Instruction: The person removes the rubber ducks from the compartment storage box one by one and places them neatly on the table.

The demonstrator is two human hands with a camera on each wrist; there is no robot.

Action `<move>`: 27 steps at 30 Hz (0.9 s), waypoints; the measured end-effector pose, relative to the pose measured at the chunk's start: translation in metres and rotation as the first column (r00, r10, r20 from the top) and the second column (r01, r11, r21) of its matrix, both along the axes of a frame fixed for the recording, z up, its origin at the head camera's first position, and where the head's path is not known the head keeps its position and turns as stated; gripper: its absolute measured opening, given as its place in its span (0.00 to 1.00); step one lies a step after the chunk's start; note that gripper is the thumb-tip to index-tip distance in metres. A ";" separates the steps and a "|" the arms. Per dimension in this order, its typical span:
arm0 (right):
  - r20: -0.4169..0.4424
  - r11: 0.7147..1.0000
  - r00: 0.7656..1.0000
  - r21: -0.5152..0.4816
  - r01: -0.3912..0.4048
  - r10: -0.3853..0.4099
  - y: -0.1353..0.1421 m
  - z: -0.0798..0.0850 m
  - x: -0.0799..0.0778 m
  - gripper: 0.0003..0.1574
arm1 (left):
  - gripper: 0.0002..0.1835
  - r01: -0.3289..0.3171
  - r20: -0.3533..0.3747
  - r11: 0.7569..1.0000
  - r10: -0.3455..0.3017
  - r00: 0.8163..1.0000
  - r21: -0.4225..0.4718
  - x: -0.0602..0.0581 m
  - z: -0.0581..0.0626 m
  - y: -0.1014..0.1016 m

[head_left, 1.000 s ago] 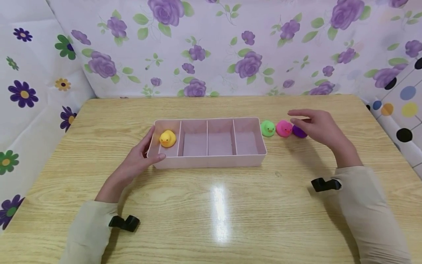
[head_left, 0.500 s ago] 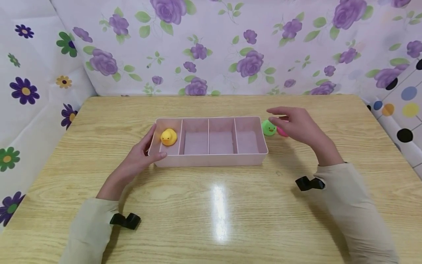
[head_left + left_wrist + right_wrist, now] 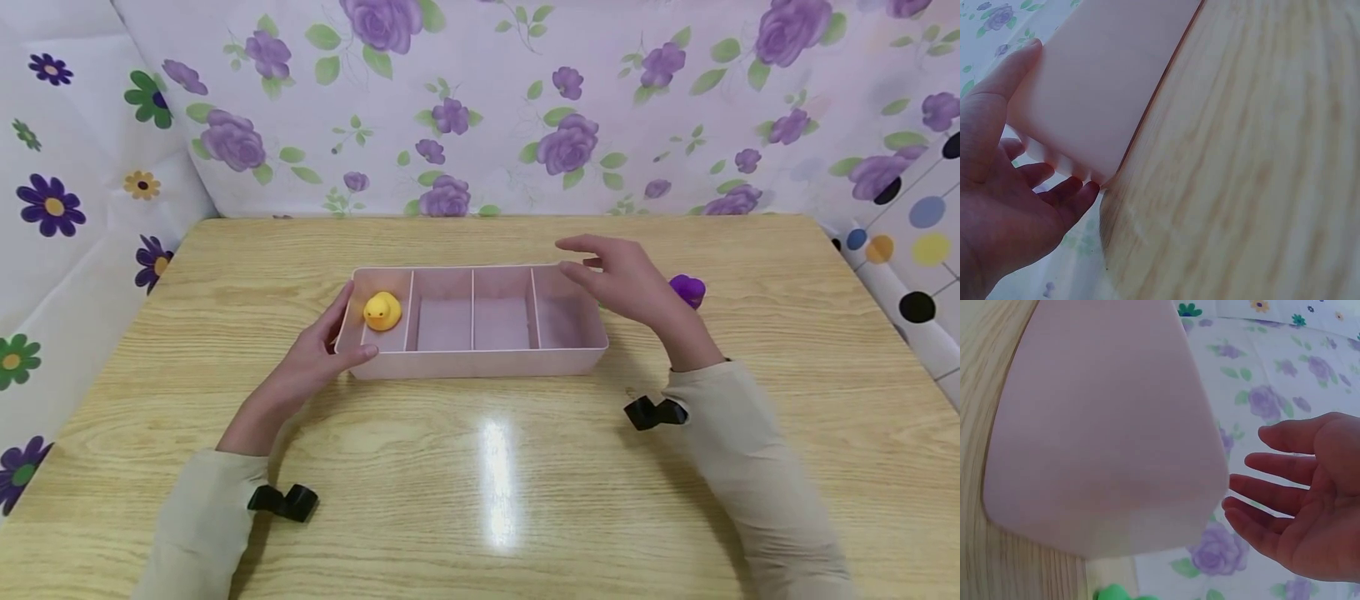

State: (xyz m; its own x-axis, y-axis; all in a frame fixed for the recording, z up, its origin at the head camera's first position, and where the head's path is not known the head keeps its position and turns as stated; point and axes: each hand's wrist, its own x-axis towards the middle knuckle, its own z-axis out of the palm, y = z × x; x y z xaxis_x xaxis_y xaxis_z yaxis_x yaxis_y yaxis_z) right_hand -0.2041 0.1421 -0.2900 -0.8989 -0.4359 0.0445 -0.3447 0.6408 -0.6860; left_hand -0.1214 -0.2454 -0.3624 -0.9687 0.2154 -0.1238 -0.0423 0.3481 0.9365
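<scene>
A pale pink storage box [image 3: 480, 364] with a row of compartments sits on the table. My left hand [image 3: 311, 362] grips its left end, thumb at the front rim and fingers around the end wall, as the left wrist view also shows. A yellow rubber duck [image 3: 382, 311] lies in the leftmost compartment. Over the box's right end hovers my right hand [image 3: 618, 279], fingers spread and holding nothing. A purple duck [image 3: 687, 291] stands on the table beyond that wrist. Part of a green duck [image 3: 1116, 592] shows in the right wrist view; the pink duck is hidden behind the hand.
The wood-grain table [image 3: 420, 467] extends in front of the box and to both sides. Behind it rises a backdrop with purple roses [image 3: 450, 117]. Each sleeve carries a black wrist mount, such as the right mount [image 3: 655, 412].
My right hand has moved left from above the purple duck, across the pink and green ducks, to the box's right end. The purple duck has come back into view. My left hand stays put.
</scene>
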 end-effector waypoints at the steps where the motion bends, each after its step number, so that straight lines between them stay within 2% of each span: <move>1: 0.004 1.000 1.000 -0.007 0.001 -0.001 -0.004 0.000 0.000 0.26 | 0.52 0.000 0.000 1.000 0.000 1.000 -0.001 0.000 0.000 0.000; 11: 0.020 0.997 0.998 -0.055 -0.058 0.059 -0.037 0.000 -0.005 0.25 | 0.52 -0.001 -0.005 1.000 0.001 1.000 -0.003 0.000 0.001 0.000; 21: 0.058 0.990 0.992 -0.094 -0.104 0.109 -0.069 0.000 -0.003 0.25 | 0.52 0.003 -0.002 1.000 -0.003 1.000 0.009 -0.001 0.000 0.000; 27: 0.049 0.982 0.989 -0.138 -0.130 0.138 -0.086 0.000 -0.001 0.25 | 0.52 0.005 0.000 1.000 -0.005 1.000 0.008 0.000 0.000 0.000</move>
State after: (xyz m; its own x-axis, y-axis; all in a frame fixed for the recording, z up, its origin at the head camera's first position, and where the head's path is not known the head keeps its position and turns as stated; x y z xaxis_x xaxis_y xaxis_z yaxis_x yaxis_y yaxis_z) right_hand -0.2054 0.0558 -0.2897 -0.8354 -0.5464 0.0599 -0.3780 0.4920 -0.7842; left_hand -0.1218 -0.2456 -0.3620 -0.9677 0.2207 -0.1217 -0.0404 0.3407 0.9393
